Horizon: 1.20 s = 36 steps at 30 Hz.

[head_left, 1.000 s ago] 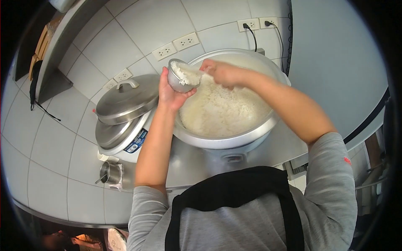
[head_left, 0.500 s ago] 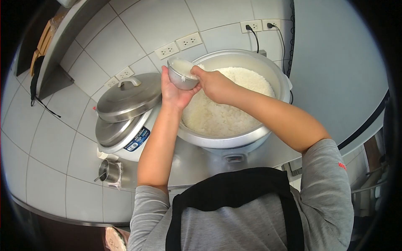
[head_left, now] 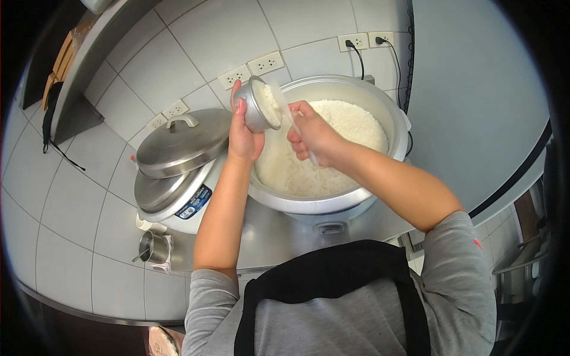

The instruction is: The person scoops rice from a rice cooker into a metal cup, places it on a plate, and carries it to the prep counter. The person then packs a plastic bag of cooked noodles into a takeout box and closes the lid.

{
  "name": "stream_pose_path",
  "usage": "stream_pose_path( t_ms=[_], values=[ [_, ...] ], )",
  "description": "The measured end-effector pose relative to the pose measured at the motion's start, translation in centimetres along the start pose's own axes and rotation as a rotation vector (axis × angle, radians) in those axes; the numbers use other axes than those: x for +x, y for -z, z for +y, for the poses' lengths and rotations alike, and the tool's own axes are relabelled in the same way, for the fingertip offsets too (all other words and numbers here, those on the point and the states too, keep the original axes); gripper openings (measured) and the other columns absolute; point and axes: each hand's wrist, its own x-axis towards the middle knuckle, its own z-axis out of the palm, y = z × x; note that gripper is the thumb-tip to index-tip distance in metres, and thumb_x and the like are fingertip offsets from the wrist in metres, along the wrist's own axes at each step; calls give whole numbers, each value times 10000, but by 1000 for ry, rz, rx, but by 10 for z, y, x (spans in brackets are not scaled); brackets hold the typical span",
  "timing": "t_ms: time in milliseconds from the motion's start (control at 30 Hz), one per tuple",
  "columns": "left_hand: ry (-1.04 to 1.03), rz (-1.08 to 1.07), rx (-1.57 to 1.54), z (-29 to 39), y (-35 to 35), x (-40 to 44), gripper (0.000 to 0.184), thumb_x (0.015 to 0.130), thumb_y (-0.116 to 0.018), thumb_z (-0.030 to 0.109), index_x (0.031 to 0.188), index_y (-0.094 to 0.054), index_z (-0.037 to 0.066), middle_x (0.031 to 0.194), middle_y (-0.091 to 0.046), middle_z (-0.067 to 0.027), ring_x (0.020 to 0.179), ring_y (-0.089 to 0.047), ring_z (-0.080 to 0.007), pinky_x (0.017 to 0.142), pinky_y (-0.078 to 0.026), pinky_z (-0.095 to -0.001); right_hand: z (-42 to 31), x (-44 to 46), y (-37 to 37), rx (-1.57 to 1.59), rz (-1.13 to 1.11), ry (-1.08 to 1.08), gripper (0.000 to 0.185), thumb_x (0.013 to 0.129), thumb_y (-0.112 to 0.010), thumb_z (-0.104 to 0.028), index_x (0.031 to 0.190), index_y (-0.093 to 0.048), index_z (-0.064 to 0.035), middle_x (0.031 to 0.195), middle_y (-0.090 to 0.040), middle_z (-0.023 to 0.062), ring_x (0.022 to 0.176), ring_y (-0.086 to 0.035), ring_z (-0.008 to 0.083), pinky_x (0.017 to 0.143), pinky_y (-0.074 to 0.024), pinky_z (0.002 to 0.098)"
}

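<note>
Bowl [head_left: 252, 110] in left hand [head_left: 243, 134]; paddle [head_left: 287, 114], right hand [head_left: 319, 135].

Lidded white pot [head_left: 189, 223] with blue label [head_left: 195, 202], metal cup [head_left: 158, 248] holding a utensil [head_left: 141, 256], black plugs [head_left: 349, 44] in wall outlets [head_left: 360, 41]

Fisheye-ish head cam, looks forward and down past the apron [head_left: 332, 264] at the left hand [head_left: 244, 140] and right hand [head_left: 319, 137], pretty close.

blade of paddle [head_left: 286, 111] blurred, right hand [head_left: 317, 135] covering part of its handle; left hand [head_left: 243, 137] partly behind metal cup [head_left: 254, 111], cup base out of sight; blue label [head_left: 194, 202] print unreadably small, upper lid [head_left: 184, 145] hiding part of lower lid [head_left: 161, 191]
</note>
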Motion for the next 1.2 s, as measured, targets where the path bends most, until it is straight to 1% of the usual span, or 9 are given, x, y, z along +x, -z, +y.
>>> stream_pose_path(
  t_ms=[167,367,467,500,633,733,933,1033,1200],
  values=[
    [69,-23,17,-3,2,-4,661,953,-393,495,1488,-155,188,1439,-338,-55,1320,-332,-270,1084,-275,-489,4,-10,-17,-338,38,7,213,1007,-300,-263,1195,-359,-184,709,-423,34,485,-354,123,409,-328,263],
    [347,98,-127,10,7,-6,669,927,-315,601,1422,-312,151,1416,-370,-118,1304,-343,-323,1040,-281,-554,-49,6,15,-910,16,110,269,991,-355,-219,1236,-433,-141,667,-410,57,495,-411,135,422,-395,302],
    [371,167,-225,11,-3,-5,700,902,-271,662,1346,-411,140,1369,-427,-134,1285,-356,-340,1035,-248,-576,-48,6,14,-977,45,467,299,991,-363,-214,1275,-425,-146,659,-495,116,522,-506,196,486,-440,347],
    [368,179,-241,10,-3,-6,699,901,-275,662,1347,-409,140,1369,-426,-136,1285,-355,-342,1035,-247,-576,-21,22,21,-1078,27,813,315,976,-375,-176,1286,-419,-137,731,-599,202,635,-615,292,587,-480,395],
    [347,201,-218,11,-5,-7,698,903,-271,658,1349,-401,137,1377,-412,-147,1274,-360,-351,1027,-260,-568,-17,-12,-11,-1323,43,386,352,933,-401,-105,1286,-410,-99,844,-629,265,802,-633,402,680,-484,469],
    [335,218,-232,9,-3,-14,705,906,-247,660,1355,-390,135,1385,-400,-151,1253,-375,-355,996,-308,-555,-23,1,-3,-1359,-19,424,349,937,-415,-112,1286,-429,-117,895,-641,232,833,-633,398,697,-487,468],
    [421,164,-504,17,7,-19,709,905,-216,668,1357,-384,149,1373,-408,-150,1203,-418,-362,912,-398,-529,-41,-2,26,-1144,-107,887,412,905,-484,-109,1304,-481,-211,974,-652,117,862,-630,353,715,-502,428],
    [457,180,-516,16,4,-27,714,898,-225,676,1359,-386,156,1368,-412,-147,1193,-426,-360,903,-406,-523,-18,5,41,-1516,-136,870,478,893,-499,-101,1342,-458,-257,946,-642,110,822,-631,331,708,-513,406],
    [400,144,-499,12,4,-37,714,893,-260,658,1392,-361,158,1404,-373,-167,1218,-391,-421,936,-394,-526,-13,2,34,-1584,-123,765,454,912,-480,-121,1342,-455,-264,982,-642,127,848,-632,341,754,-510,420]
  ],
)
